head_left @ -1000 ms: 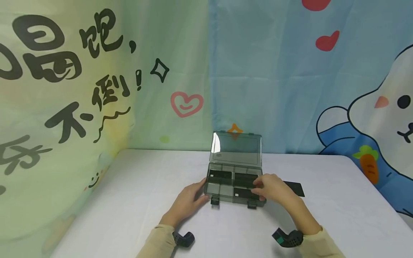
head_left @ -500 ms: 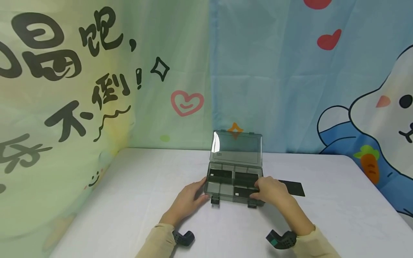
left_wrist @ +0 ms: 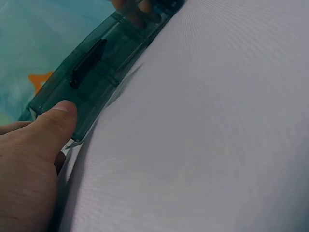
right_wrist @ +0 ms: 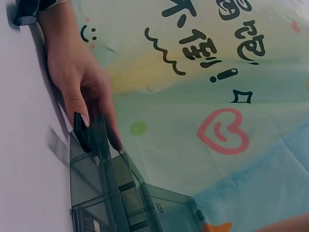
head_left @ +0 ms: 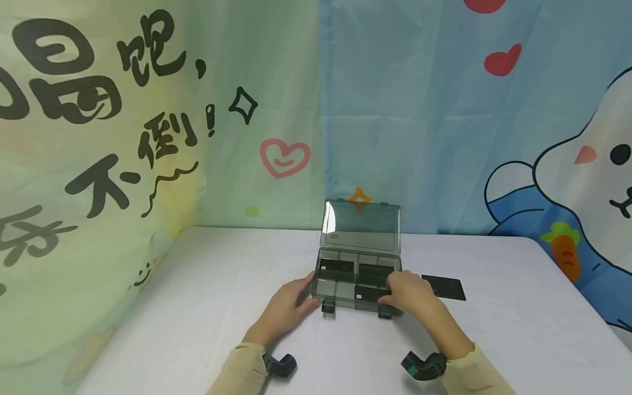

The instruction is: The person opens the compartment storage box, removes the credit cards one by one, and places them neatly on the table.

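Observation:
A smoky clear compartment box (head_left: 327,288) lies on the table with its lid raised at the back. My left hand (head_left: 286,306) holds its left end, the thumb (left_wrist: 60,116) on the front wall near a dark clip (left_wrist: 89,63) and the other fingers along the side. My right hand (head_left: 412,293) reaches into the front right compartment, thumb and fingers curled at the right end of a flat black rectangular piece (head_left: 371,294) with a small white label. Its fingertips are partly hidden. Behind it lie a black piece (head_left: 338,269) with a white label and another black piece (head_left: 372,274).
A flat black rectangle (head_left: 446,287) lies on the white table (head_left: 222,274), to the right of the box. The raised clear lid (head_left: 362,226) stands near the printed cloth backdrop (head_left: 419,137). Two front clips (head_left: 328,306) hang down from the box.
My right hand has lowered into the front right compartment and shifted left. The labelled black piece there has slid slightly left. My left hand stays at the box's left end.

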`<state>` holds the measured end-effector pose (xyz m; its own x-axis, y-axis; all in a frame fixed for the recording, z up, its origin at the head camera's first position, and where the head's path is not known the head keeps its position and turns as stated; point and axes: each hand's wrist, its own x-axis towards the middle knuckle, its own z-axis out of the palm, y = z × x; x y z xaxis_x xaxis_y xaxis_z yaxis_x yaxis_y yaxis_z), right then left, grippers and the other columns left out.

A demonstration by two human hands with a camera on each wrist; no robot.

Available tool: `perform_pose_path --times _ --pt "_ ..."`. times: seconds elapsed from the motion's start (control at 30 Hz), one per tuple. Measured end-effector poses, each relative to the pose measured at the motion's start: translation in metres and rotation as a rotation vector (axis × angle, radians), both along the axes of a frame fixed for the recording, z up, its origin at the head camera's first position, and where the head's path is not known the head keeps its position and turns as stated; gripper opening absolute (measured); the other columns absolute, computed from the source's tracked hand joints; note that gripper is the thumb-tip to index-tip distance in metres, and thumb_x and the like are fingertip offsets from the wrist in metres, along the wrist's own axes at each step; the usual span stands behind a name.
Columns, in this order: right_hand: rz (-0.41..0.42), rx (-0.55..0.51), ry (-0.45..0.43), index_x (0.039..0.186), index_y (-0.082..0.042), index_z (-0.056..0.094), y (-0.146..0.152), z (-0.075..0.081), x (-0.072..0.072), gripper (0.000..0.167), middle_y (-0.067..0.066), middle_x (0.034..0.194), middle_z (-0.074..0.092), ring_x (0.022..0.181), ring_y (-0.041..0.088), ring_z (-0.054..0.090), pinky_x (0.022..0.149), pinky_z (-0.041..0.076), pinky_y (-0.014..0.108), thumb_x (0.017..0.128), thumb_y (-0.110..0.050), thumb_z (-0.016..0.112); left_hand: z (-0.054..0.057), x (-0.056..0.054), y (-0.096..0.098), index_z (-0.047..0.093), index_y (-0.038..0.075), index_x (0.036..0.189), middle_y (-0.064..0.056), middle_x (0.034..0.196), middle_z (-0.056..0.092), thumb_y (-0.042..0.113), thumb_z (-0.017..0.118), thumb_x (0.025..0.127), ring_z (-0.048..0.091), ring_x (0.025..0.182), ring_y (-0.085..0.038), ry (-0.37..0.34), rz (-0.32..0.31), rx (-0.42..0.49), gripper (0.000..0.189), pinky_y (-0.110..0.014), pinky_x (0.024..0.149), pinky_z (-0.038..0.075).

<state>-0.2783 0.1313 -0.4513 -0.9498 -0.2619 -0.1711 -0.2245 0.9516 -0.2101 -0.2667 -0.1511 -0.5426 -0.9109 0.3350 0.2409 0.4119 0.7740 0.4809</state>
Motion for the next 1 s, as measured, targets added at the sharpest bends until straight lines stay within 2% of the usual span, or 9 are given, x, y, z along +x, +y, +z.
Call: perform_pose_path --times 0.17,0.33,0.43,0.53,0.77,0.93,1.0 --pt "0.006 -0.027 0.008 0.098 -0.006 0.072 0.008 -0.002 0.0 0.033 0.007 0.093 0.072 0.076 0.023 0.067 0.059 0.056 0.038 0.077 -0.031 0.078 0.001 -0.002 0.005 0.035 0.014 0.147 -0.009 0.14 0.052 0.048 0.054 0.093 0.051 0.128 -0.028 -0.005 -0.014 0.009 0.067 -0.043 0.111 0.039" --pt "0.049 -0.084 0.0 0.108 -0.008 0.071 0.016 -0.008 -0.002 0.033 0.003 0.097 0.073 0.088 0.021 0.069 0.073 0.058 0.039 0.079 -0.023 0.077 -0.001 -0.002 0.005 0.036 0.012 0.147 -0.009 0.14 0.052 0.048 0.055 0.092 0.051 0.127 -0.029 0.004 -0.019 0.028 0.068 -0.045 0.11 0.04" --pt "0.072 -0.092 -0.008 0.111 -0.008 0.07 0.018 -0.009 -0.003 0.034 0.003 0.101 0.073 0.094 0.021 0.068 0.079 0.058 0.038 0.079 -0.02 0.076 -0.002 0.0 0.004 0.037 0.014 0.147 -0.008 0.14 0.053 0.049 0.056 0.091 0.052 0.127 -0.028 0.002 -0.001 0.041 0.068 -0.045 0.11 0.04" --pt "0.082 -0.105 -0.006 0.11 -0.006 0.07 0.018 -0.009 -0.003 0.034 0.006 0.103 0.072 0.095 0.024 0.068 0.078 0.059 0.039 0.08 -0.02 0.076 -0.001 0.002 0.004 0.037 0.015 0.147 -0.007 0.14 0.053 0.05 0.056 0.09 0.051 0.128 -0.028 -0.014 0.022 0.047 0.069 -0.046 0.11 0.04" --pt "0.004 -0.235 -0.075 0.11 -0.004 0.069 0.017 -0.013 0.0 0.032 0.005 0.1 0.073 0.094 0.022 0.069 0.079 0.059 0.038 0.081 -0.014 0.075 0.0 0.007 0.005 0.036 0.016 0.147 -0.007 0.141 0.052 0.053 0.054 0.09 0.05 0.129 -0.028 -0.067 0.024 0.046 0.07 -0.046 0.111 0.039" --pt "-0.01 -0.275 -0.061 0.109 -0.005 0.069 0.016 -0.016 0.0 0.03 0.001 0.094 0.074 0.089 0.019 0.069 0.075 0.059 0.037 0.081 -0.012 0.074 0.002 0.007 0.006 0.038 0.014 0.146 -0.008 0.139 0.054 0.05 0.056 0.09 0.051 0.128 -0.028 -0.045 0.037 0.049 0.069 -0.047 0.11 0.04" --pt "-0.022 -0.291 -0.072 0.111 -0.005 0.069 0.017 -0.016 0.0 0.03 0.002 0.094 0.074 0.081 0.017 0.069 0.069 0.059 0.035 0.082 -0.012 0.074 0.002 0.006 0.006 0.038 0.014 0.146 -0.007 0.139 0.054 0.051 0.055 0.09 0.051 0.128 -0.028 -0.037 0.036 0.046 0.069 -0.047 0.11 0.04"
